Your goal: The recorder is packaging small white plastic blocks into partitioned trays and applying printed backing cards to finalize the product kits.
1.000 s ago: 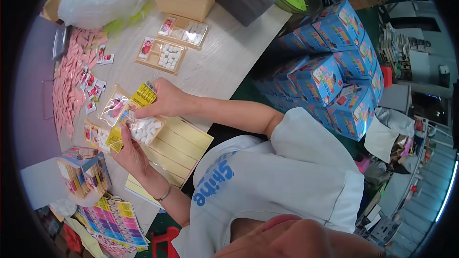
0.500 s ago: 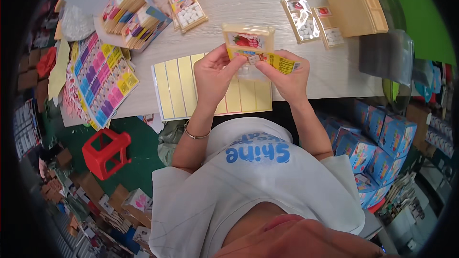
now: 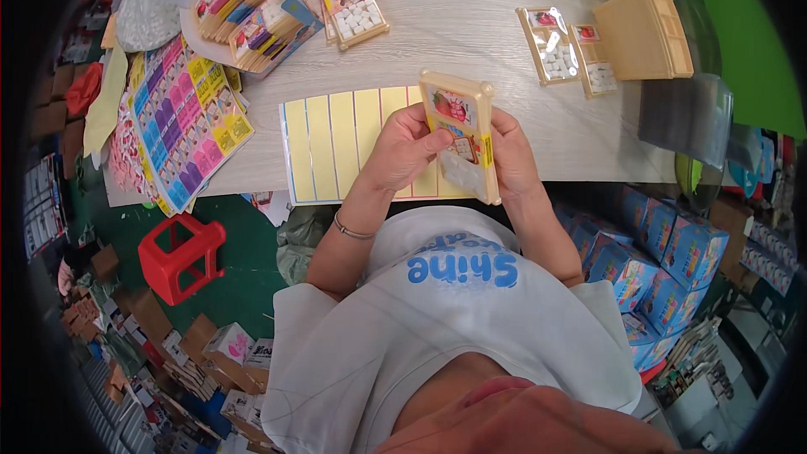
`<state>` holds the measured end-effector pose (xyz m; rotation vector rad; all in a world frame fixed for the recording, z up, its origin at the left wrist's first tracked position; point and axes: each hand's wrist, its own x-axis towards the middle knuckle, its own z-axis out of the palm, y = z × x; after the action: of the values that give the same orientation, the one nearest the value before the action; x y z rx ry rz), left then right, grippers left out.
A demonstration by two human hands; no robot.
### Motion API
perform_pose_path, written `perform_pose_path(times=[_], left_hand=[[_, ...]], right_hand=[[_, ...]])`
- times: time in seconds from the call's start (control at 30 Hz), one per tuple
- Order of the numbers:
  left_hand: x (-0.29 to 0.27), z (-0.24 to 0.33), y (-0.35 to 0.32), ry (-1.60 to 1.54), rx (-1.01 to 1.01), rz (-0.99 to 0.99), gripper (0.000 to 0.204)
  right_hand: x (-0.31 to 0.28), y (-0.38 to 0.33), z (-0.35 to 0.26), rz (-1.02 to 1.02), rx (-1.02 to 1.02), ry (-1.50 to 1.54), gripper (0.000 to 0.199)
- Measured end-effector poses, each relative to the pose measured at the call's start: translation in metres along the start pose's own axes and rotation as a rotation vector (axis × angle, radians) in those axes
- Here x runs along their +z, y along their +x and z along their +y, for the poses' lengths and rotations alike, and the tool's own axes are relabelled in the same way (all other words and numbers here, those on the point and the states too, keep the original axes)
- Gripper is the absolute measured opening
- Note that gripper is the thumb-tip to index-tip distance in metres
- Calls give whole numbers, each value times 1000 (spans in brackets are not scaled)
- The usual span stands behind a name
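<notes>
In front of my chest I hold a flat beige plastic case [image 3: 455, 109] with a clear front, tilted and turned slightly to one side. Strawberry artwork shows in its upper part, and a yellow sticker label [image 3: 487, 150] runs over its middle and round the edge. My left hand [image 3: 400, 151] grips the left side, its thumb pressed on the front over the label. Around the right edge and back curls my right hand [image 3: 516, 155], its fingertips partly hidden by the case. Beneath both hands lies a sheet of yellow sticker strips [image 3: 319, 147].
Two filled cases [image 3: 356, 10] lie beyond my left hand, near an open box [image 3: 304, 15] packed with more. Printed colourful sheets [image 3: 189, 122] cover the left. At the right are further cases [image 3: 551, 46], a beige stack [image 3: 636, 34] and clear plastic [image 3: 679, 122]. A red stool [image 3: 181, 259] stands below.
The yellow label's right end, which stuck out loose, now lies against the case's edge. The case has turned, and my right hand has moved from the label to its side and back.
</notes>
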<state>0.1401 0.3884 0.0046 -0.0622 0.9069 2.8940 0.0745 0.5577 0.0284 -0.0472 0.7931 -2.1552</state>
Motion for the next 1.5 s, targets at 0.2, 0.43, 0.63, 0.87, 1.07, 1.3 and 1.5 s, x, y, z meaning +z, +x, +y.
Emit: perform_pose_path(times=[0.2,0.43,0.63,0.87,1.07,1.3,1.5], left_hand=[[-2,-7,4,-17,19,23,38],[-8,34,3,204,258,301,34],[-49,56,13,1031,690,849,46],[-31,9,24,1889,360,346,60],[-39,9,30,1876,365,246,38],[2,85,-11,1980,418,165,15],[81,102,-85,2166,806,270,27]], right_hand=[[-2,15,17,288,-202,-214,14],[18,32,-16,15,-149,-1160,21],[30,192,-27,115,-111,-999,33],[7,190,-32,265,-554,-1958,49],[-52,49,-61,-142,-302,-1927,25],[-39,-21,-135,-162,-522,-1469,11],[-15,-63,-155,-130,-1073,-1432,21]])
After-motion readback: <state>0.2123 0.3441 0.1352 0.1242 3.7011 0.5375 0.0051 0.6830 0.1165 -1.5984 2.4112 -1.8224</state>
